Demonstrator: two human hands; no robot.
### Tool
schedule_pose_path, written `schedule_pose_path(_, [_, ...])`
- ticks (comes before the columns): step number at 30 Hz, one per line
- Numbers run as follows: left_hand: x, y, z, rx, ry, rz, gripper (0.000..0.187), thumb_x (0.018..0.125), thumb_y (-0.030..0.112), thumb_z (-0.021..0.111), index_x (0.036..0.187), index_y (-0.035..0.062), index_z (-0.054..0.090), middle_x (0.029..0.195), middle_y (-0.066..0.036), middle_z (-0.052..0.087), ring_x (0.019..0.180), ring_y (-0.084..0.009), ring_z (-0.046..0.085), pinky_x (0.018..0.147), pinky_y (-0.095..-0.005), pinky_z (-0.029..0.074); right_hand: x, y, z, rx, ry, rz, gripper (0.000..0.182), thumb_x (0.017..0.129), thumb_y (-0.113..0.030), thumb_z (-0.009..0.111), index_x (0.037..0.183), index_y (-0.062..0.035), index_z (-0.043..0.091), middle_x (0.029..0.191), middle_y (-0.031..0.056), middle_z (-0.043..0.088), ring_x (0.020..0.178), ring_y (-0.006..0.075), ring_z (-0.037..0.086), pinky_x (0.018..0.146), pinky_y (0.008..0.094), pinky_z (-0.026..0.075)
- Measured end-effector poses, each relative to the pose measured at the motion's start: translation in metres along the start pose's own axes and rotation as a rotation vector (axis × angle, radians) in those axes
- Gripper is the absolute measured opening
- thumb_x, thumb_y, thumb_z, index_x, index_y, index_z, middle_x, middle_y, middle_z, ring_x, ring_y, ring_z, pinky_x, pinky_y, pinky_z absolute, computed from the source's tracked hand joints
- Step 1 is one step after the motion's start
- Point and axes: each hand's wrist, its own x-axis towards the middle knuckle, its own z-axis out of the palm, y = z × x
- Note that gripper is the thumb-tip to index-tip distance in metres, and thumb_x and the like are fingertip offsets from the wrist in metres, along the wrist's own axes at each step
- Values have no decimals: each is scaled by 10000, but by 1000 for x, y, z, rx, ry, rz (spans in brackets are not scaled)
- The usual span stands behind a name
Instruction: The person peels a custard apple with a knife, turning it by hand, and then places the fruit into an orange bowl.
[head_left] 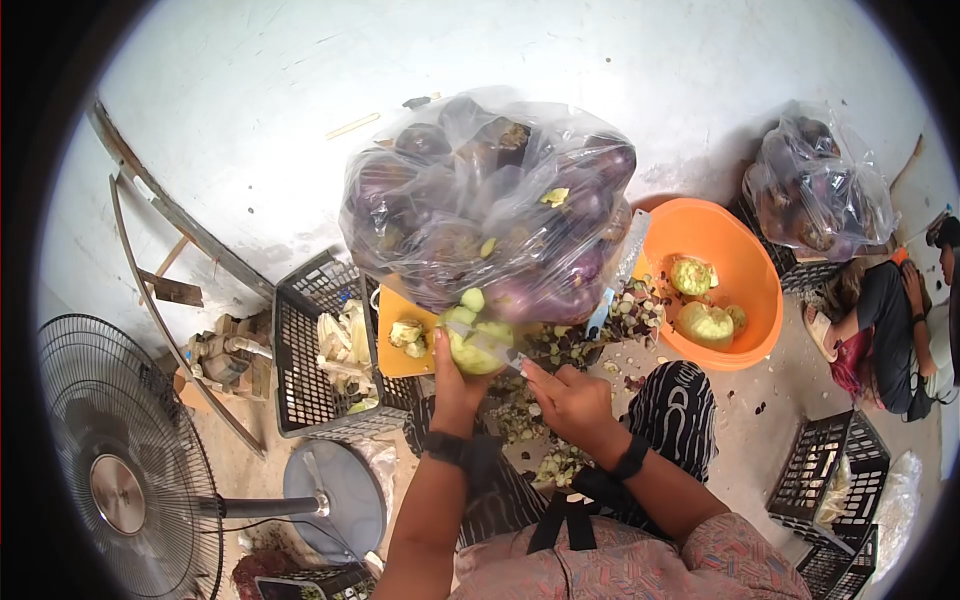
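Observation:
A peeled pale green eggplant (478,350) is held by my left hand (455,372), whose fingers wrap its left side and underside. My right hand (575,400) grips a knife (508,354) by the handle, with the blade against the eggplant's right side. A small round green slice (472,299) shows at the top of the eggplant. Just beyond my hands sits a big clear plastic bag (490,210) full of purple eggplants. Cut pieces (406,336) lie on a yellow board (395,300) to the left of my left hand.
An orange basin (765,290) with peeled eggplants stands at the right. Black crates (300,345) flank both sides. A standing fan (120,480) is at the left. Peel scraps (540,425) cover the floor. Another bag of eggplants (815,190) and a seated person (890,330) are at the far right.

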Motion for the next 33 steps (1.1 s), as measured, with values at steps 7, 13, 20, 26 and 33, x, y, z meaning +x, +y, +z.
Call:
schedule_pose_path(7, [-1,1,0,28,-5,-9,737,909,718,364,1394,166,411,1360,-112,506,1234,-321,503,957,-560,443,11,-2,8,-9,26,16,341,817,-162,714,1158,-157,705,592,56,524,459,227,530,428,360,426])
schedule_pose_path(13, [2,-1,-4,53,-7,8,734,920,708,347,1412,165,392,1375,-118,495,1236,-329,507,948,-558,452,4,-2,-1,39,22,55,339,816,-163,714,1155,-156,705,598,57,533,461,238,532,430,365,430])
schedule_pose_path(20, [0,-1,-1,44,-7,10,716,928,699,332,1410,174,400,1383,-107,491,1230,-324,509,931,-541,464,-2,-2,-4,26,19,70,334,818,-158,714,1152,-163,703,602,54,527,453,243,519,425,372,425])
schedule_pose_path(26, [-1,0,1,1,26,-21,744,905,727,343,1401,178,412,1375,-103,497,1241,-312,494,948,-545,450,7,-3,6,8,-16,93,311,867,-229,654,1175,-184,679,616,78,521,463,270,538,430,402,446])
schedule_pose_path(33, [-6,5,11,-21,44,-28,723,924,701,336,1386,151,425,1348,-123,514,1230,-324,505,964,-545,451,19,-4,12,19,-45,134,310,882,-258,629,1180,-184,668,629,114,560,501,299,576,449,413,460])
